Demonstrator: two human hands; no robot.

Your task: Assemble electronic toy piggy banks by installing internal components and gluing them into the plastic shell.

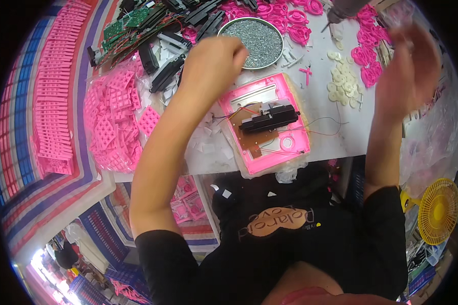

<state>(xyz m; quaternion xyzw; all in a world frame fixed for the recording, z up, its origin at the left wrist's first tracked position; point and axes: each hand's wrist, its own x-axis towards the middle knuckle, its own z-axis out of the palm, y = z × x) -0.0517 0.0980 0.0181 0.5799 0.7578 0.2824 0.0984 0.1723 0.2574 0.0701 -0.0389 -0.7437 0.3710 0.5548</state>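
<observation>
Trouble could have come from the wiring here! Below and to the right of your left hand (212,62) lay the pink frame (270,158), with the black mechanism (269,122) across its brown board (247,140). Coloured wires (244,110) bunched there on the side nearer that hand, and any strand trapped underneath could have been crushed. Over toward your right hand (411,71), a thin lead (326,119) trailed off the frame; a passing finger could have hooked it and torn a joint. And those screws (257,41), so small: one loose pinch could have dropped a stray into the works.

Now, the hands! Your left had its fingers curled in at the near rim of the round dish (283,44); I couldn't tell whether the tips met or pinched a screw. Your right was a blur, well apart from the frame, the power screwdriver (346,9) up to its left; parted or closed, I couldn't tell, and nothing showed in its grasp.
</observation>
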